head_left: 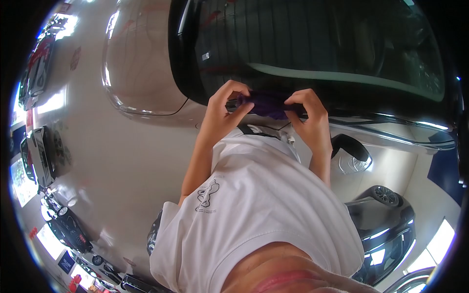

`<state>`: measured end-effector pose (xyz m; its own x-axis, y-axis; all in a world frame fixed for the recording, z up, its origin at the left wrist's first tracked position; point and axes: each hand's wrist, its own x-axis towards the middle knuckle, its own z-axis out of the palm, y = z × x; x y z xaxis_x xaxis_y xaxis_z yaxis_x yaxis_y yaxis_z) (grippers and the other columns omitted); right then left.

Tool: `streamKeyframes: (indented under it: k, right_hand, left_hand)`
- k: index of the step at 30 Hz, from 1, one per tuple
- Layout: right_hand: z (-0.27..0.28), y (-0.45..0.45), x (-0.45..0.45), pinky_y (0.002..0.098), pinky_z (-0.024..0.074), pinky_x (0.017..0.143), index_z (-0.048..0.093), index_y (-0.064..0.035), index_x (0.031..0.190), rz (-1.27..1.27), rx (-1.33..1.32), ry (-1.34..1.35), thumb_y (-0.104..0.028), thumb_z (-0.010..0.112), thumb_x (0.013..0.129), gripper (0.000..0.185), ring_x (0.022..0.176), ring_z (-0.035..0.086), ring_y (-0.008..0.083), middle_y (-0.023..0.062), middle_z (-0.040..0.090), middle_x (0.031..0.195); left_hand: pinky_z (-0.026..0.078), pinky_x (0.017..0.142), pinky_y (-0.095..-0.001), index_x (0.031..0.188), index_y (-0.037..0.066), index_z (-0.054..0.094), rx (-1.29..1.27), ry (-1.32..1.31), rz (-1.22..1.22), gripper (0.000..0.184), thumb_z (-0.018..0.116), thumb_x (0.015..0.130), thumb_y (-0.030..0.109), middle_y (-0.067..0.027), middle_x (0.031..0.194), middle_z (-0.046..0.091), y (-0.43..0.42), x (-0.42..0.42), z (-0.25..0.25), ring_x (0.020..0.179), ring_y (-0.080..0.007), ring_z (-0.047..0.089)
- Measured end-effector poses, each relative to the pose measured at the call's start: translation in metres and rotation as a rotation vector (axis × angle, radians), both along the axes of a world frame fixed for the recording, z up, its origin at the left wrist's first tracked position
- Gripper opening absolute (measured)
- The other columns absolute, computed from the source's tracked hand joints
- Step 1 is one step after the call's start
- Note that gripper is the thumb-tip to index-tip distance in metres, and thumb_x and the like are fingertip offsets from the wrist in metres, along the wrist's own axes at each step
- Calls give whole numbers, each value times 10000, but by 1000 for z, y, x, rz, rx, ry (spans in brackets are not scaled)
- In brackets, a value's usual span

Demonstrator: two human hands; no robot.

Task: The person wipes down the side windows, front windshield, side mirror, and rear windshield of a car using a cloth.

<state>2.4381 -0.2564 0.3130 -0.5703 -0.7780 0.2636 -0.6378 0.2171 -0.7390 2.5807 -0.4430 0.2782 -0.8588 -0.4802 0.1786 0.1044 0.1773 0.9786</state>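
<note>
Holds cloth point(266, 103) by both ends, pinched in left hand point(223, 105) and right hand point(312, 110), running crosswise between (beside car point(141, 58)).

"What's worn?"
"A loose white T-shirt point(278, 190), short-sleeved and round-necked, a black line drawing point(207, 194) and tiny, illegible lettering point(207, 211) printed at left. Left hand point(222, 105) and right hand point(312, 110) are bare."

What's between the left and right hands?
In the head view, a bunched purple cloth spans the gap, pinched by the left hand and the right hand.
</note>
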Motion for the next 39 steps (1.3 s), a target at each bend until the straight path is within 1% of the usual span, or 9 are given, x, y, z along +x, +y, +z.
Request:
streamKeyframes:
  k: [3,5,11,13,15,19,25,33,39]
  right_hand:
    - [8,2,1,341,531,740,650,-50,946,10,32,-58,54,749,711,276,858,662,273,76,631,959]
    - [16,4,1,338,530,748,657,-48,944,3,25,-72,55,751,709,273,860,664,269,77,637,954]
    - [36,9,2,336,528,753,687,-53,970,-89,93,-36,58,769,687,315,864,667,257,72,659,939]
    - [57,19,9,328,526,723,691,-52,967,-176,202,-41,60,775,673,325,852,669,249,70,657,938]
    - [68,36,4,305,518,694,712,-76,941,-147,108,37,71,783,647,337,820,667,217,66,660,902]
    - [69,50,-18,302,492,648,722,-93,952,-189,280,16,-2,781,702,272,798,661,211,49,674,911]
    - [37,39,-28,363,504,760,684,-80,952,-332,387,77,-88,761,767,200,867,642,295,76,640,913]
    - [24,46,-20,370,495,814,694,-63,934,-288,314,182,-19,765,734,216,935,612,260,42,649,936]
    - [29,45,-18,351,506,754,722,-62,931,-277,245,97,-7,776,710,234,885,630,252,50,648,905]
  left_hand:
    - [486,794,-261,983,11,579,31,-24,6,202,695,831,-55,-62,967,609,2,3,1,844,-133,583]
    - [457,869,-259,1004,20,532,114,-90,-19,258,679,820,-85,-65,1075,588,3,6,-1,961,-117,562]
    - [468,857,-265,1000,31,500,313,-168,-33,251,648,835,-88,-61,1064,574,12,-10,14,972,-109,557]
    - [466,835,-256,1003,33,494,277,-170,-77,240,626,845,-89,-54,1062,567,23,-11,27,967,-101,549]
    - [464,798,-238,1017,24,495,261,-158,-172,232,622,852,-78,-45,1028,553,32,-11,46,954,-89,534]
    - [463,731,-244,1041,3,503,272,-218,-291,216,634,872,-22,-24,916,517,36,-38,18,828,-93,529]
    - [482,650,-276,992,-29,558,46,-244,-159,235,705,834,61,-96,798,603,41,-84,-23,668,-142,553]
    - [499,701,-323,987,-9,573,-177,-220,-207,226,703,869,134,-126,906,634,36,-74,-14,787,-228,616]
    - [491,756,-356,961,-4,569,-268,-172,-258,202,704,856,103,-131,921,621,28,-66,-12,851,-277,613]
